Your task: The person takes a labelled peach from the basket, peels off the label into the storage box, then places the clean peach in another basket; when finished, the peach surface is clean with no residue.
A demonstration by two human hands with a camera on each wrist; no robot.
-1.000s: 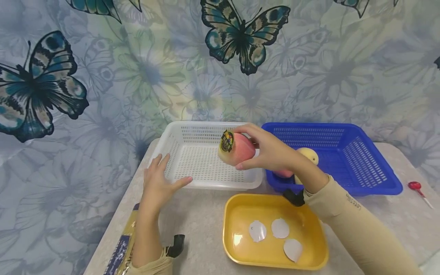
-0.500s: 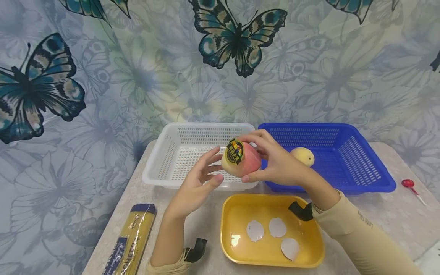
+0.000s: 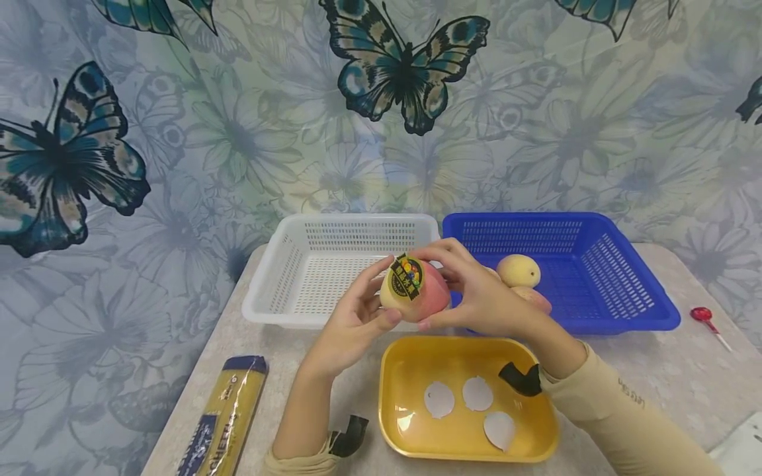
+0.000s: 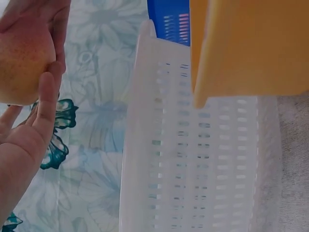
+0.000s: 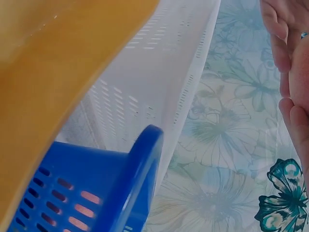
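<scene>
A pink and yellow peach [image 3: 417,293] with a dark round sticker [image 3: 406,277] is held in the air above the front rim of the white basket [image 3: 280,277]. My right hand [image 3: 476,291] grips it from the right, fingers curled over its top and underside. My left hand [image 3: 354,317] cups it from the left, thumb under the fruit. The left wrist view shows the peach [image 4: 21,63] against my left hand's fingers [image 4: 46,106]. In the right wrist view only fingertips [image 5: 285,38] show at the right edge.
A blue basket [image 3: 619,277] at the back right holds a yellow peach [image 3: 519,270] and another pink one [image 3: 532,299]. A yellow tray [image 3: 405,377] in front holds three white round papers [image 3: 476,393]. A spaghetti packet [image 3: 223,416] lies front left, a red lollipop [image 3: 705,317] at far right.
My left hand rose from the white basket's front rim to the peach and now cups it. The right hand brought the peach slightly down and toward me.
</scene>
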